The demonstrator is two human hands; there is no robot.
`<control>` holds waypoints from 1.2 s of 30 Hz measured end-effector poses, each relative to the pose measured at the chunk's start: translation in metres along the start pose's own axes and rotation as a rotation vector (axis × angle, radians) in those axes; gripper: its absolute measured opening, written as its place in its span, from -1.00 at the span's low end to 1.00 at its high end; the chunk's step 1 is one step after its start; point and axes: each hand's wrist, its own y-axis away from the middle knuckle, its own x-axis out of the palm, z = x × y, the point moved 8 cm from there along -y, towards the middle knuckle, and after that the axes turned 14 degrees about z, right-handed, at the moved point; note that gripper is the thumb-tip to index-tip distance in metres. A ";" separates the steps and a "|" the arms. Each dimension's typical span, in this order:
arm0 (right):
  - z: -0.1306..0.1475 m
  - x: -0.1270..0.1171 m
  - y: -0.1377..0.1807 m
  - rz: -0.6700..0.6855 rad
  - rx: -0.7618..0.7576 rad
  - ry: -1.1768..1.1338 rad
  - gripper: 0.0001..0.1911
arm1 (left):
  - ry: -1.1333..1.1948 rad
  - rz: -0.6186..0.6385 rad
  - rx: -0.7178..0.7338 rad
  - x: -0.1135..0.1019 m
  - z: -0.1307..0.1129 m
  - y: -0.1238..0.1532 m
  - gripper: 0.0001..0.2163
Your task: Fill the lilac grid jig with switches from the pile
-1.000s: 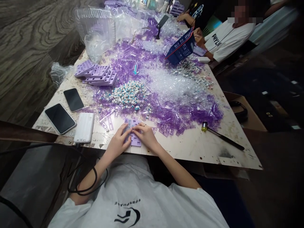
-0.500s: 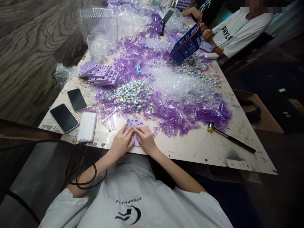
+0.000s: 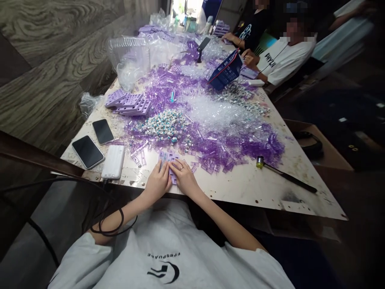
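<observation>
A lilac slotted tray (image 3: 173, 157) lies flat near the table's front edge, with clear pieces in its upper left slots. My left hand (image 3: 158, 178) grips its left side, fingers bent over the top. From the right, my right hand (image 3: 184, 176), with a ring on one finger, closes on the same tray. The fingertips of both hands come together over its middle, and whatever small part lies under them is hidden. Just beyond are loose clear purple strips (image 3: 216, 159) and a heap of small white and teal pieces (image 3: 165, 123).
Left stand two phones (image 3: 88, 151) (image 3: 102, 131), a white power bank (image 3: 113, 162) and stacked lilac trays (image 3: 132, 104). A hammer (image 3: 285, 175) lies right. Clear strips (image 3: 213, 110) and a blue basket (image 3: 225, 72) are farther back. Two people (image 3: 285, 60) sit at the far right side.
The head view has tilted up slightly, so more of the far end shows. Both hands stay at the tray, and the fingertips have shifted only slightly.
</observation>
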 end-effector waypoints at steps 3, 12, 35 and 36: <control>-0.016 -0.016 -0.002 -0.056 0.039 -0.157 -0.42 | -0.026 0.002 -0.004 -0.003 -0.002 0.000 -0.50; -0.102 -0.053 -0.022 -0.212 0.301 -0.117 -0.71 | -0.032 0.025 0.042 -0.009 0.000 -0.001 -0.51; -0.085 -0.077 0.000 -0.400 0.273 -0.409 -0.76 | -0.030 -0.037 0.142 0.000 -0.002 -0.005 -0.55; -0.082 -0.076 0.003 -0.400 0.261 -0.449 -0.79 | -0.030 -0.036 0.144 0.000 -0.002 -0.006 -0.56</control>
